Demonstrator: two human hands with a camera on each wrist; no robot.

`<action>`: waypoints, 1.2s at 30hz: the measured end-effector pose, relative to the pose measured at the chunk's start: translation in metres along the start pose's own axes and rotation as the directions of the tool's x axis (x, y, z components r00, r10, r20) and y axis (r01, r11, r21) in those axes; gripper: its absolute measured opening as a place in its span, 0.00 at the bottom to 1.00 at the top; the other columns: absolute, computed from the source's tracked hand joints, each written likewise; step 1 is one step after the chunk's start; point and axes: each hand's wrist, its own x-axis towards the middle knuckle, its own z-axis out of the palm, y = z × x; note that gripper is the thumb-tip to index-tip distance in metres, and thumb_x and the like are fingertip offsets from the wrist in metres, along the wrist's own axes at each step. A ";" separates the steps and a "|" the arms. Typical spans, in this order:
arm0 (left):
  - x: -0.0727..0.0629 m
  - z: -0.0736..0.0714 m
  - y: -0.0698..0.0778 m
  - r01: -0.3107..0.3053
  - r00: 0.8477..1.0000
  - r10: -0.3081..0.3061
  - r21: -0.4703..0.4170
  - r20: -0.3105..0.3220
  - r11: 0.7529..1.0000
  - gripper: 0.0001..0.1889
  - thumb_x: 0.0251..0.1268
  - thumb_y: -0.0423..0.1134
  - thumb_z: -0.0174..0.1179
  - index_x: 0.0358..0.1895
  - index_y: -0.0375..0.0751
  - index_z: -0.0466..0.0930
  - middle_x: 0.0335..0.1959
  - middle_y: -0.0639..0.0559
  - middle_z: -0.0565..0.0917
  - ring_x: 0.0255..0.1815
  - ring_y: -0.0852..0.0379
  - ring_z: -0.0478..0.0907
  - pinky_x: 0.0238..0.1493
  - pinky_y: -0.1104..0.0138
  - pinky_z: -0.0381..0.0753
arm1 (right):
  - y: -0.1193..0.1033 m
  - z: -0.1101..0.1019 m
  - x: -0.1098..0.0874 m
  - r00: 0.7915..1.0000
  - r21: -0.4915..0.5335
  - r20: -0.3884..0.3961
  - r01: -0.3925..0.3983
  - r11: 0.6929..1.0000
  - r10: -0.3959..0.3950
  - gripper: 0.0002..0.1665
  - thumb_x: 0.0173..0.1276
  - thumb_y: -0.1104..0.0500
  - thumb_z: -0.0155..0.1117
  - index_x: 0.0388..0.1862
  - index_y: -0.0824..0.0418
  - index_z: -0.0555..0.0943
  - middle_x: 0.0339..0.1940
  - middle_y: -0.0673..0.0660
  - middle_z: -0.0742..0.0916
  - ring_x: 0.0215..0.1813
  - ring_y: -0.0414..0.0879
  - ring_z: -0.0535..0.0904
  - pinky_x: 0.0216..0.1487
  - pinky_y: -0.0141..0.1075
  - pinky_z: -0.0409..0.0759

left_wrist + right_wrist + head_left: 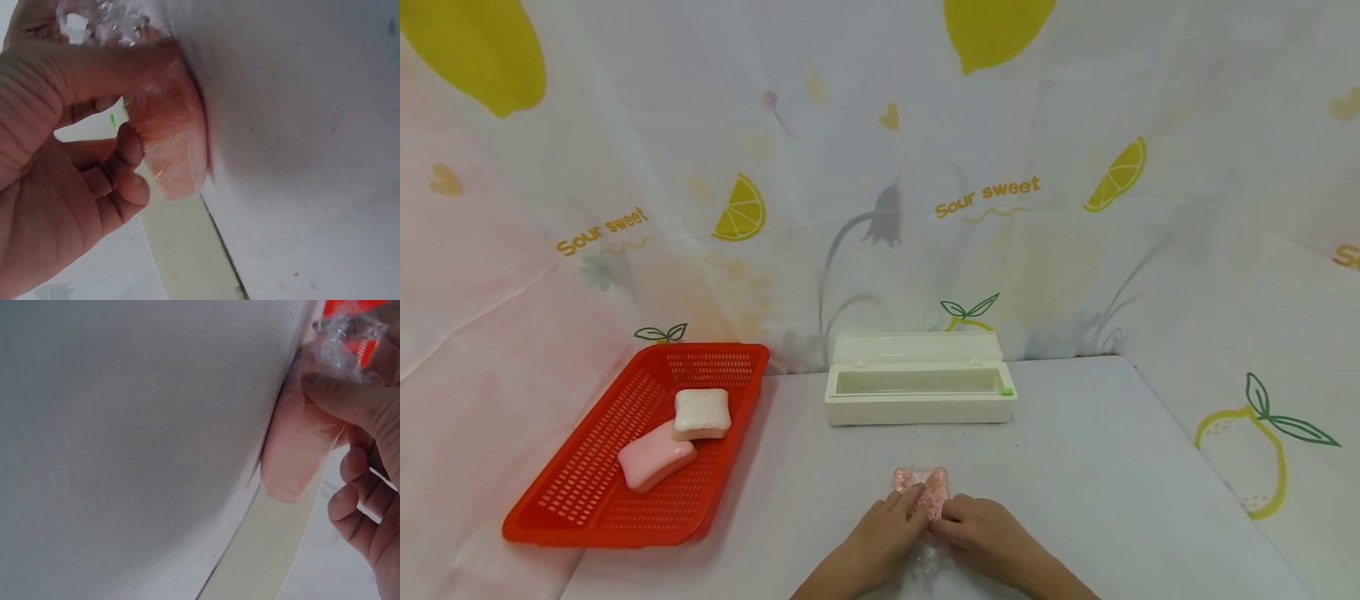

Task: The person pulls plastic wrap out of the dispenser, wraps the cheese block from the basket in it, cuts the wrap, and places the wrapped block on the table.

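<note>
A pink soap bar [934, 487] in clear, crinkled plastic film lies on the white table near its front, between my hands. My left hand [883, 537] grips its left side, with the thumb along the bar [172, 137] in the left wrist view. From the other side my right hand [983, 533] holds it, the thumb pressed to the bar [290, 447] in the right wrist view. Loose film [340, 347] bunches up at the end nearest me. My fingers cover part of the bar's top.
Behind the bar stands a white cling film box [921, 411] with its lid up and a green slider [1007, 392] on its edge. At left, a red basket [741, 433] holds a white soap bar [702, 411] and another pink soap bar [655, 457]. A lemon-print cloth [850, 167] hangs behind.
</note>
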 end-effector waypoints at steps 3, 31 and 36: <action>0.000 0.002 -0.001 0.000 1.000 0.000 0.001 -0.018 1.000 0.11 0.69 0.36 0.57 0.52 0.42 0.75 0.61 0.39 0.76 0.55 0.48 0.77 0.43 0.61 0.81 | -0.002 -0.001 0.005 0.999 -0.045 0.016 0.037 0.998 -0.036 0.07 0.56 0.60 0.73 0.33 0.53 0.84 0.28 0.44 0.79 0.30 0.36 0.75 0.31 0.23 0.73; -0.005 0.013 -0.016 -0.076 0.987 0.046 -0.196 -0.154 0.978 0.12 0.73 0.52 0.54 0.46 0.49 0.79 0.64 0.41 0.76 0.52 0.50 0.79 0.44 0.62 0.80 | -0.013 -0.001 0.009 0.983 0.029 0.098 -0.161 0.986 0.158 0.07 0.68 0.51 0.67 0.35 0.52 0.84 0.25 0.40 0.79 0.26 0.28 0.68 0.29 0.20 0.70; -0.003 0.013 -0.015 -0.065 0.983 0.025 -0.223 -0.181 0.973 0.11 0.74 0.46 0.55 0.52 0.49 0.79 0.62 0.42 0.78 0.54 0.50 0.79 0.48 0.61 0.80 | -0.013 -0.002 0.010 0.970 0.076 0.128 -0.216 0.973 0.205 0.04 0.72 0.55 0.63 0.41 0.53 0.81 0.29 0.41 0.82 0.31 0.29 0.76 0.33 0.25 0.76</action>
